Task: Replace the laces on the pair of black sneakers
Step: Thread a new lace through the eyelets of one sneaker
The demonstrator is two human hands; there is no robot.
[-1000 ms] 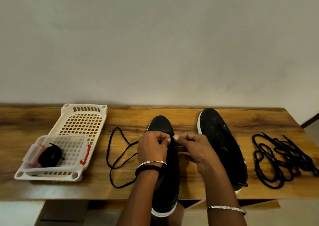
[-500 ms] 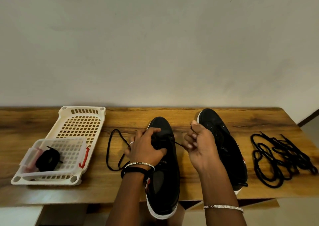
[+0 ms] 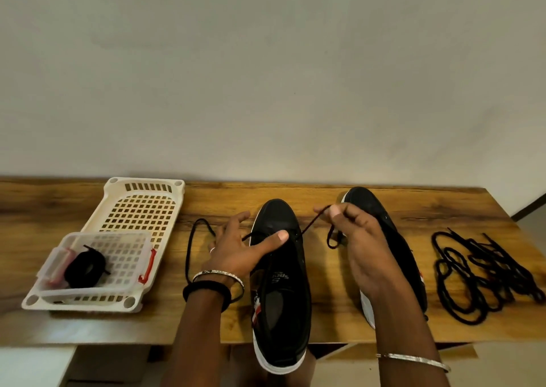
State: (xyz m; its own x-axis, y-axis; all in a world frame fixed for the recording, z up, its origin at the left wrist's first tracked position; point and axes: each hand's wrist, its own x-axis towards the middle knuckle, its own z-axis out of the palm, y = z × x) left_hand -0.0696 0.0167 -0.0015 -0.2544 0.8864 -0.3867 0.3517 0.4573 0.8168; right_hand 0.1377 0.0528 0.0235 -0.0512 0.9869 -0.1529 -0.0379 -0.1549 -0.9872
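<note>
A wooden table (image 3: 325,200) spans the view beneath both hands. A white perforated tray (image 3: 147,181) lies well left of the left hand (image 3: 239,253). One black sneaker (image 3: 280,298) sits between the hands, toe pointing away; its mate (image 3: 366,200) lies partly hidden behind the right hand (image 3: 363,245). Loose black laces (image 3: 478,274) are heaped to the right of that hand. A clear container (image 3: 124,253) in the tray holds a rolled lace (image 3: 84,268). The left hand, fingers spread, presses its thumb on the near sneaker's upper. The right hand pinches a black lace (image 3: 310,224), drawn taut from the eyelets.
</note>
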